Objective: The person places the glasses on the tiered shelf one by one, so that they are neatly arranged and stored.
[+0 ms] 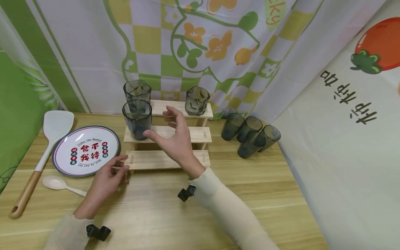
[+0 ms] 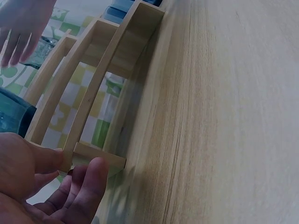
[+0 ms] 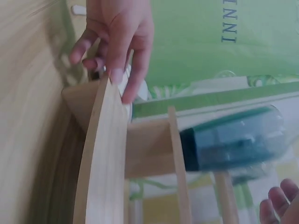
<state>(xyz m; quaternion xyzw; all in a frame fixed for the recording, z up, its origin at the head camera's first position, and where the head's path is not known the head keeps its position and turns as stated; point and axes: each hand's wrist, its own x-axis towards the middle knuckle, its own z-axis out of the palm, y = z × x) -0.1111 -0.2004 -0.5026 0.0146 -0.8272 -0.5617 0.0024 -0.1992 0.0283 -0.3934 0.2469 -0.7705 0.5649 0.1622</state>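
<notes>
A three-tier wooden stand [image 1: 168,160] faces me. My left hand [image 1: 107,178] holds the left end of its lowest board, with fingertips on top of, in front of and below the board in the wrist views. On the left of the middle tier stands a smooth dark-grey glass tumbler [image 1: 137,121]. Just right of it, my right hand [image 1: 178,140] is raised with thumb and fingers spread and nothing between them; its thumb overlaps the tumbler in the head view. Two rippled grey glasses, one left [image 1: 137,91] and one right [image 1: 197,101], stand on the top tier.
Several dark tumblers [image 1: 234,125] are grouped right of the stand. On the left lie a round plate with printed characters [image 1: 85,166], a white spatula with a wooden handle [image 1: 45,154] and a pale spoon [image 1: 54,182]. A patterned curtain [image 1: 147,59] hangs behind.
</notes>
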